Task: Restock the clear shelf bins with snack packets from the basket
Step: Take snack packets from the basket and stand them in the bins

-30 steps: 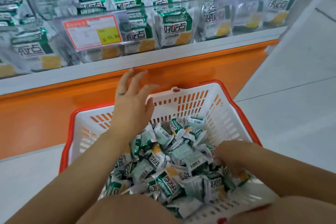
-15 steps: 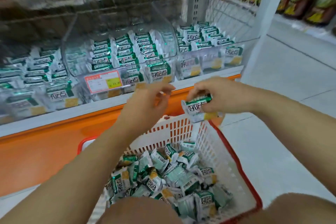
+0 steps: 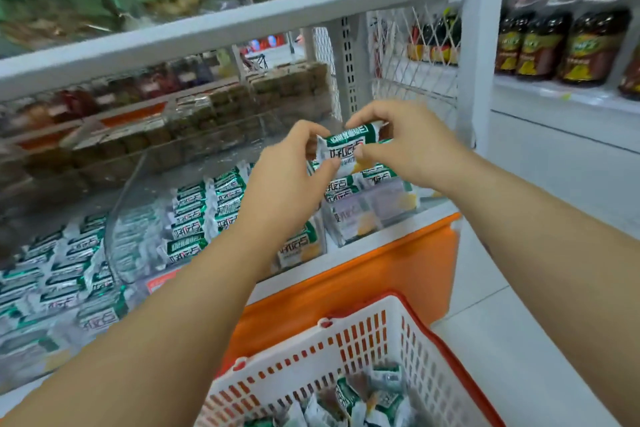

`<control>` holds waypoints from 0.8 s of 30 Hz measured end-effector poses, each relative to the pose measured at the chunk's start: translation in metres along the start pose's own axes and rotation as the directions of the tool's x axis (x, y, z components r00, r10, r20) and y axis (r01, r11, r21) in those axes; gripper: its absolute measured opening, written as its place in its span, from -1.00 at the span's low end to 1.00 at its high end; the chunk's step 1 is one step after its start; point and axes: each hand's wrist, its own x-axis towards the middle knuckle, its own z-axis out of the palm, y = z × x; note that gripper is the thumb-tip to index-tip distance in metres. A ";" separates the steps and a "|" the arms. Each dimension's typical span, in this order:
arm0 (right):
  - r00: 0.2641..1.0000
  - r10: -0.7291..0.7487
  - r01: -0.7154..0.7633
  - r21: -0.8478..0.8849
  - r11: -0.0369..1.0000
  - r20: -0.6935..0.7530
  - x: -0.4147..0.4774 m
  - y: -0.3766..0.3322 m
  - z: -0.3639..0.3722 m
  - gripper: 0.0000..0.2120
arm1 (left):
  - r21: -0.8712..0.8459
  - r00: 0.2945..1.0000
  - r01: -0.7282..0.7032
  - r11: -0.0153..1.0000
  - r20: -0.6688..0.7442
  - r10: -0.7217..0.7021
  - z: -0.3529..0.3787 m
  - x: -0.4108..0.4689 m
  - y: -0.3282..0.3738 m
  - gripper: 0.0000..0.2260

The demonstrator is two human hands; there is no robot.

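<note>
So the left hand (image 3: 287, 184) has its thumb and fingers curled onto the left edge of a green-and-white snack packet (image 3: 346, 147), and the right hand (image 3: 405, 146) pinches the right edge the same way. It's a two-handed grip, label facing me. What could go wrong, I reckon: the wrapper looks slick and it's only an edge pinch, so if one side lets go early the packet could flop in crooked, or miss and land on the orange shelf base (image 3: 398, 270). The rows already in there look tidy, so a clumsy push could knock them over too. Position-wise, the packet sits right between the fingertips, held above the rightmost clear bin (image 3: 367, 222) and, as far as I can tell, just clear of its stock. The basket (image 3: 367, 333) with the loose packets (image 3: 360, 399) is down below, well apart from the hands.
</note>
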 end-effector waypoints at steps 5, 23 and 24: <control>0.990 0.048 -0.025 -0.170 0.985 0.131 0.014 0.032 0.005 -0.77 | 0.321 0.978 -0.163 0.933 0.174 0.111 0.015 0.025 -0.020 -0.77; 0.774 0.308 0.013 -0.500 0.866 0.554 0.045 0.042 0.042 -0.75 | 0.374 0.789 -0.488 0.789 0.575 0.216 0.031 0.052 -0.042 -0.61; 0.766 0.325 -0.006 -0.500 0.866 0.555 0.045 0.041 0.042 -0.76 | 0.360 0.789 -0.485 0.797 0.573 0.221 0.031 0.051 -0.042 -0.63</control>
